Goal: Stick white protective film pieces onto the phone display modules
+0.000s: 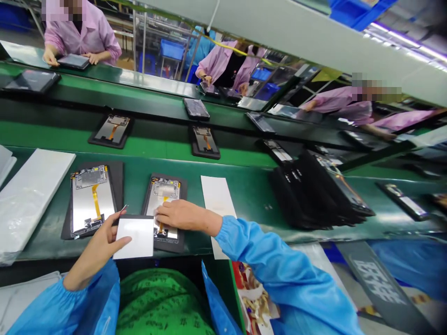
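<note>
White film (134, 238) overlaps the tablet panel's (164, 191) lower edge, pinched between the left hand's (94, 249) thumb (122, 241) and fingers (113, 224). The right hand (179, 215) lies flat on the panel, fingers together, inside its black tray (182, 195).

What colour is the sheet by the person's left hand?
The sheet is white, with a dark strip along its top edge; the head view shows it best.
</note>
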{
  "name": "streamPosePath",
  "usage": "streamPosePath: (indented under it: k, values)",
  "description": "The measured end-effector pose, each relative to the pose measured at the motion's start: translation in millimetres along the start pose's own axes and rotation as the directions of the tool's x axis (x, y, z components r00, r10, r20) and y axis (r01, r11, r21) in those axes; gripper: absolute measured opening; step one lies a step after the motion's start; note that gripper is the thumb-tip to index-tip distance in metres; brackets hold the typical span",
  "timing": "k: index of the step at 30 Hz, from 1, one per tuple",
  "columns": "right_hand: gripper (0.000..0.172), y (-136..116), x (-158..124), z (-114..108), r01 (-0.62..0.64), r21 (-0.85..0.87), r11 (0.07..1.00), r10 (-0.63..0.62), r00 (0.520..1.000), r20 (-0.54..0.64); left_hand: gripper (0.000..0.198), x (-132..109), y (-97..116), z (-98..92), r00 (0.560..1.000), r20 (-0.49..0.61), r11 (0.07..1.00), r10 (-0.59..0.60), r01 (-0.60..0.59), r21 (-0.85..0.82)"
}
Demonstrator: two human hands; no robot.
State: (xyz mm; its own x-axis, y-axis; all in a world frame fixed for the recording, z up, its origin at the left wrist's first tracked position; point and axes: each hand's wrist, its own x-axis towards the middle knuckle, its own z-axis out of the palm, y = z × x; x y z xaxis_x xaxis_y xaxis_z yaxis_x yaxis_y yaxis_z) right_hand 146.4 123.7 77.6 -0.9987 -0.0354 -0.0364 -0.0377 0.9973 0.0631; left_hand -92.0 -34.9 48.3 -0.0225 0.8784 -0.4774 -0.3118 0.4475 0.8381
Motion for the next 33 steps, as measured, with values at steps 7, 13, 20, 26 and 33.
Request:
streamPosePath:
  k: [7, 13, 20, 26, 33]
  values:
    - [0.023, 7, 7, 8, 0.198, -0.040, 0.979, -0.196, 0.979, 0.060, 0.107, -3, 4, -6.4, 0.998, -0.065, 1.000, -0.013, 0.013, 0.006]
    - [0.020, 21, 0, 8, 0.129, 0.051, 0.990, -0.133, 0.987, 0.088, 0.110, 7, 5, 0.0, 1.000, 0.008, 0.997, 0.004, -0.005, 0.083]
    - [0.015, 29, -11, 2, 0.061, 0.148, 0.987, -0.069, 0.996, 0.048, 0.104, 26, 16, 7.0, 0.998, 0.067, 0.968, -0.001, -0.016, 0.249]
    - [0.017, 25, -15, 7, 0.143, 0.090, 0.986, -0.144, 0.990, 0.007, 0.104, 16, 17, -9.4, 0.999, -0.035, 0.982, 0.030, -0.023, 0.188]
    - [0.019, 23, -5, 14, 0.272, 0.037, 0.961, -0.271, 0.962, -0.038, 0.101, 11, 10, -15.6, 0.997, -0.071, 0.994, 0.031, -0.023, 0.111]
